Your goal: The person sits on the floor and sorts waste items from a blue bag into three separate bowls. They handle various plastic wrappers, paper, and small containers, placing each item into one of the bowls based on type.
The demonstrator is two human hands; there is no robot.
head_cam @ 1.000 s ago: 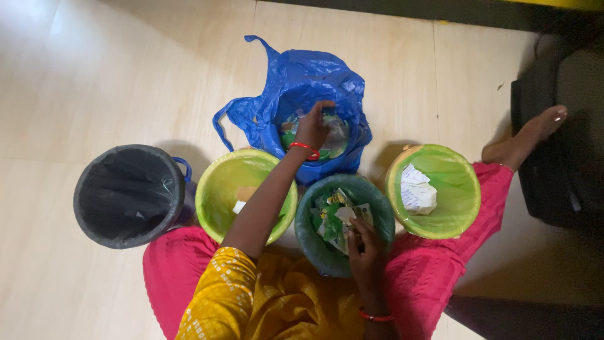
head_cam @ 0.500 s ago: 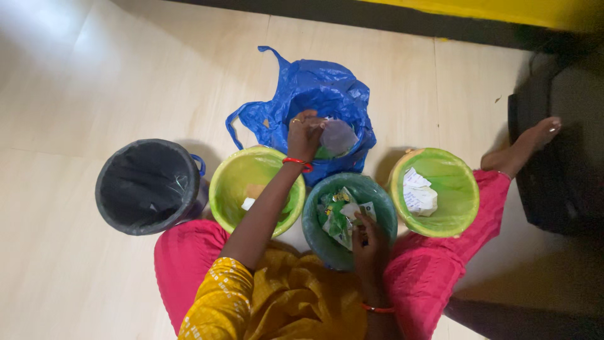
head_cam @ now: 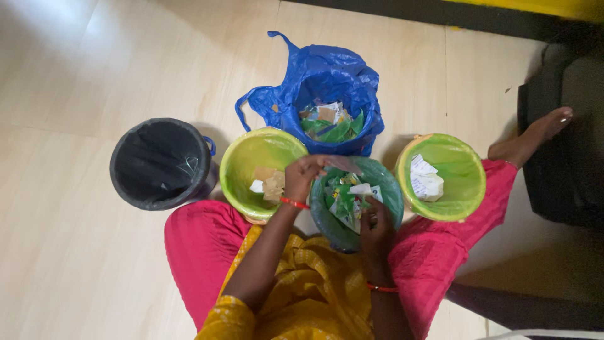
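Note:
My left hand (head_cam: pixel 304 177) is closed on a thin greyish plastic piece (head_cam: pixel 343 165) and holds it over the far rim of the dark green bin (head_cam: pixel 387 189). That bin holds green and white wrappers (head_cam: pixel 345 200). My right hand (head_cam: pixel 377 226) grips the bin's near rim, fingertips against the wrappers. Just beyond stands an open blue plastic bag (head_cam: pixel 327 79) with mixed waste (head_cam: pixel 330 119) inside.
A lime green bin (head_cam: pixel 251 151) with cardboard scraps (head_cam: pixel 272 184) sits left of the dark green one. Another lime green bin (head_cam: pixel 462 167) on the right holds white paper (head_cam: pixel 425 179). A black bin (head_cam: pixel 162 162) stands far left. My bare foot (head_cam: pixel 541 129) lies beside a dark object (head_cam: pixel 566 164).
My left hand came out of the blue bag with the plastic piece and moved back over the dark green bin. My right hand stayed at that bin.

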